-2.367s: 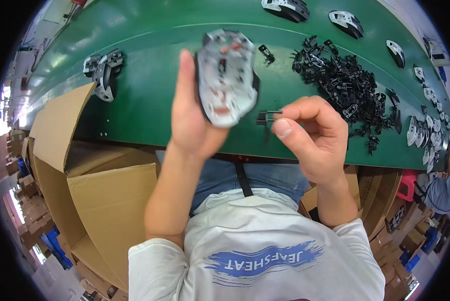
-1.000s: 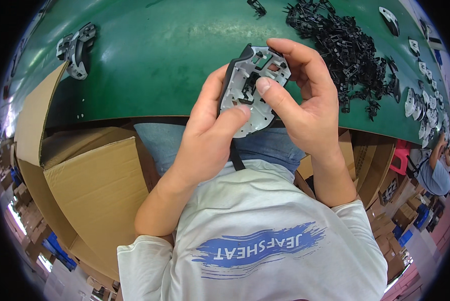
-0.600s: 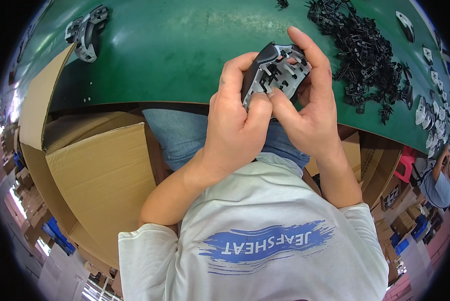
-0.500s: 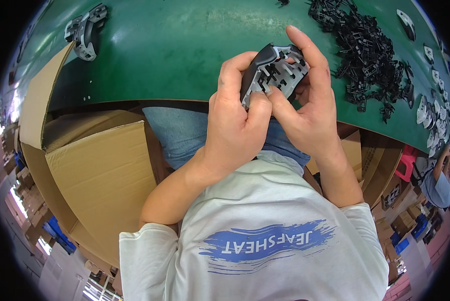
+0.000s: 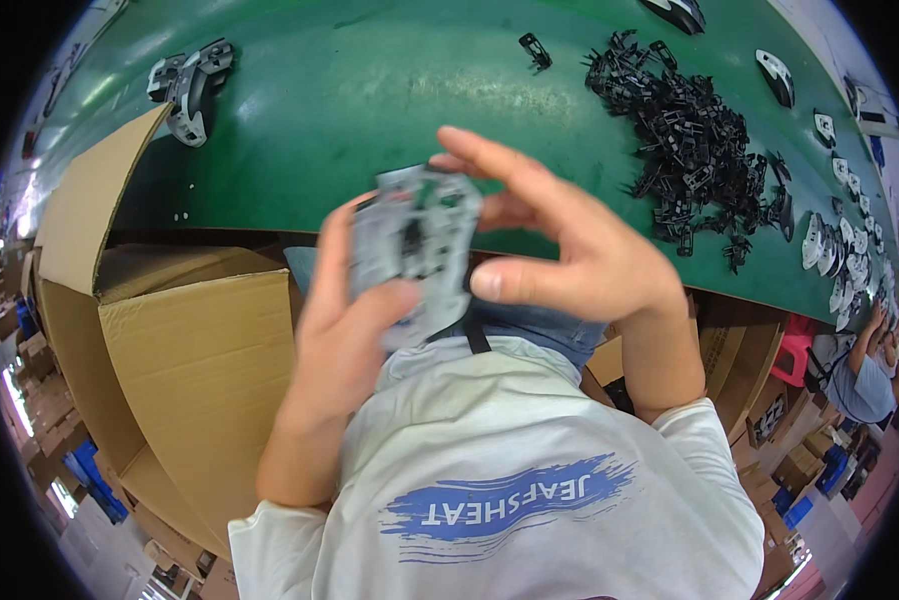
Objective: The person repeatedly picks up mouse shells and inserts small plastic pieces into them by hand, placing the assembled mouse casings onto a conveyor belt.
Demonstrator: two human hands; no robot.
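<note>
My left hand [image 5: 341, 335] grips a grey and black moulded plastic shell [image 5: 434, 255] by its left side, the thumb laid over its ribbed inner face. Motion smears the shell, so its small posts are hard to make out. To the right of the shell is my right hand [image 5: 584, 240], open, its thumb and fingers apart. Its thumb tip and fingertips are close to the shell's right edge; whether they touch it I cannot tell. Beyond my right hand lies a heap of small black plastic clips [image 5: 694, 140] on the green table [image 5: 349, 100].
One black clip [image 5: 535, 52] lies apart from the heap. Grey and black shells [image 5: 194, 90] rest at the far left. White shell pieces [image 5: 839, 250] lie along the right. An open cardboard box [image 5: 204, 360] stands at my left, and another person [image 5: 859, 375] sits at the far right.
The shell has come down and left in my left hand, its inner face turned more upward. My right hand has let go of it and opened.
</note>
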